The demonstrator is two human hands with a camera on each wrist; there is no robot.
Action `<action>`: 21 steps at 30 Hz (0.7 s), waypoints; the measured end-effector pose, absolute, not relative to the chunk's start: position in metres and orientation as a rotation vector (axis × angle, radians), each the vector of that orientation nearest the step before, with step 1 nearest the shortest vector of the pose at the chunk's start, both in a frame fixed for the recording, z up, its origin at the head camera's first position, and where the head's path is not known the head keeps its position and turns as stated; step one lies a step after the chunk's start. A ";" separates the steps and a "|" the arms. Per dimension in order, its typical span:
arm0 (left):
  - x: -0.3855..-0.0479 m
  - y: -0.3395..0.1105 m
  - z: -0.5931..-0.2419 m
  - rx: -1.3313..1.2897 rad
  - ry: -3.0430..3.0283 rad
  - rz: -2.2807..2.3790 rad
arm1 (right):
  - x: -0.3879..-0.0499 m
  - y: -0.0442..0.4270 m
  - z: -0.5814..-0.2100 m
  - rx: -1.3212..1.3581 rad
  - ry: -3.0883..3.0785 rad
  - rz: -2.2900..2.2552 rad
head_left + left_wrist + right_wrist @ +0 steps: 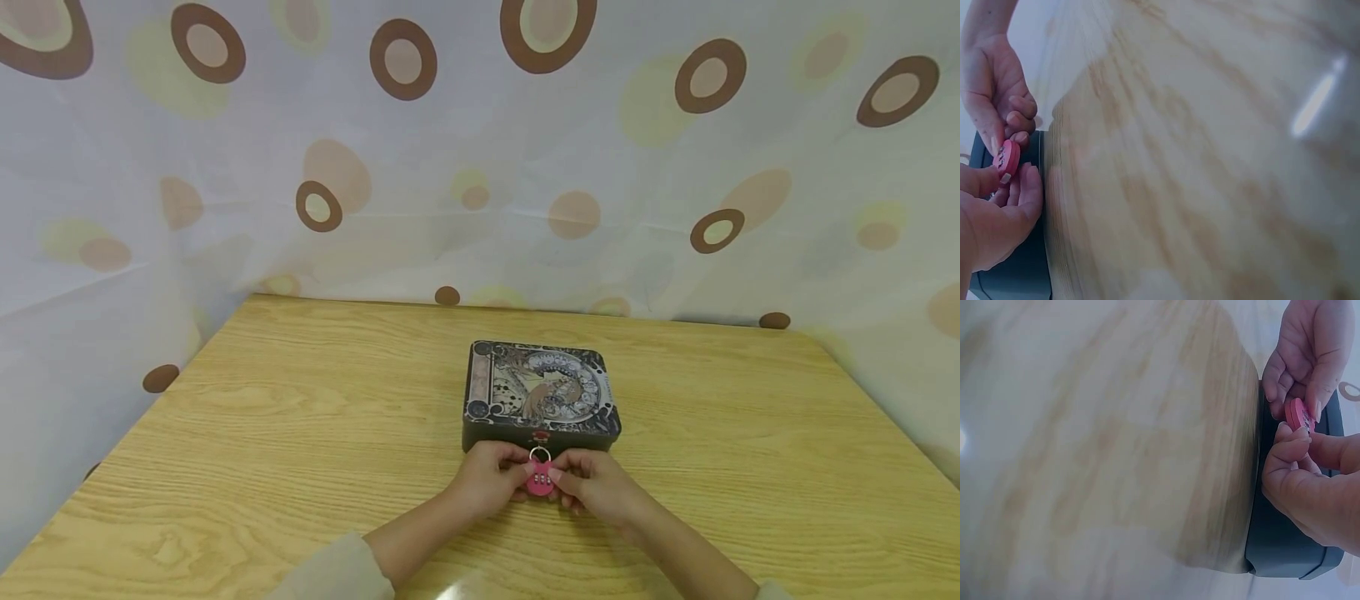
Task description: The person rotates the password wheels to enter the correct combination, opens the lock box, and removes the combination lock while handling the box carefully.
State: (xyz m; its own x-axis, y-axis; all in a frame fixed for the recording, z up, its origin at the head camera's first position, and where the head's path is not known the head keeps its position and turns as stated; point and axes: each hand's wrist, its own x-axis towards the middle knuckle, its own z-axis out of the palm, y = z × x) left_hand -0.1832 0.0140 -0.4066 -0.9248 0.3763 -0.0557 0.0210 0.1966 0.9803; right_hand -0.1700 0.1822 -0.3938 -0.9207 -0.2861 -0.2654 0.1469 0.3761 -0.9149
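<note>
A small pink combination padlock (540,481) with several number dials hangs at the front of a dark, decorated tin box (542,387). Its metal shackle meets the red-marked latch on the box front; whether it is locked cannot be seen. My left hand (489,477) pinches the padlock from the left, thumb on its face. From the other side my right hand (596,485) pinches it too, thumb by the dials. In the left wrist view the padlock (1007,159) sits between both hands' fingertips, and the right wrist view shows the padlock (1299,416) edge-on.
The box stands on a wood-grain table (315,417) with a glossy surface. Behind and beside the table hangs a white curtain (480,150) printed with brown, peach and yellow ovals.
</note>
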 end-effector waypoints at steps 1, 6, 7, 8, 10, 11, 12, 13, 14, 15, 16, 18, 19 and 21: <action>-0.183 0.013 -0.407 0.386 2.191 1.787 | -0.170 0.182 -0.394 -0.116 2.260 -1.560; -0.184 0.011 -0.407 0.442 2.187 1.775 | -0.170 0.181 -0.394 -0.130 2.264 -1.561; -0.184 0.011 -0.408 0.446 2.187 1.772 | -0.170 0.181 -0.394 -0.133 2.266 -1.560; -0.184 0.011 -0.408 0.446 2.188 1.771 | -0.169 0.181 -0.394 -0.133 2.268 -1.560; -0.184 0.011 -0.408 0.439 2.190 1.768 | -0.169 0.182 -0.394 -0.137 2.271 -1.558; -0.184 0.011 -0.408 0.434 2.192 1.765 | -0.169 0.182 -0.394 -0.141 2.272 -1.558; -0.184 0.011 -0.408 0.431 2.193 1.764 | -0.169 0.182 -0.394 -0.135 2.272 -1.558; -0.184 0.012 -0.408 0.427 2.196 1.764 | -0.169 0.182 -0.394 -0.133 2.271 -1.558; -0.184 0.012 -0.407 0.423 2.196 1.765 | -0.169 0.182 -0.394 -0.133 2.271 -1.558; -0.184 0.012 -0.407 0.421 2.195 1.766 | -0.170 0.182 -0.395 -0.131 2.269 -1.558; -0.184 0.012 -0.407 0.426 2.202 1.766 | -0.170 0.182 -0.395 -0.125 2.267 -1.558; -0.183 0.012 -0.407 0.437 2.213 1.771 | -0.170 0.182 -0.395 -0.115 2.261 -1.560; -0.183 0.012 -0.407 0.444 2.220 1.773 | -0.171 0.182 -0.395 -0.117 2.259 -1.559; -0.183 0.012 -0.407 0.456 2.228 1.778 | -0.171 0.183 -0.395 -0.119 2.257 -1.559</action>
